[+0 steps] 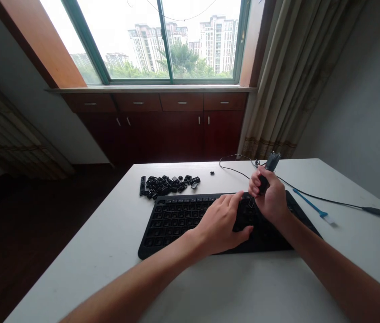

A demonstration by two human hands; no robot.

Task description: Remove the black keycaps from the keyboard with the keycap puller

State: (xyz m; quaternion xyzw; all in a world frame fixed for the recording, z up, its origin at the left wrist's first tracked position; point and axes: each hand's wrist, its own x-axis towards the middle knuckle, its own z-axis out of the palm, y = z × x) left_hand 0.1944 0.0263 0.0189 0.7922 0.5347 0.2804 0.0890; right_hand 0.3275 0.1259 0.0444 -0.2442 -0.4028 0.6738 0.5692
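Note:
A black keyboard [173, 220] lies on the white table, its left part showing bare key sockets where keycaps are off. My left hand [218, 222] rests on the middle of it, palm down, thumb and fingers apart. Over the keyboard's right part, my right hand [269, 193] is wrapped round a black keycap puller [272, 161]. The puller's thin wire end points down at the keys beside my left fingertips; its wider dark end sticks up above my fist. Whether the wires grip a keycap is too small to tell.
A heap of black keycaps [165, 185] lies behind the keyboard's left side, with one loose keycap [212, 172] farther right. A blue brush [311, 204] and a black cable [327, 200] with its plug [374, 211] lie on the right of the table [109, 255].

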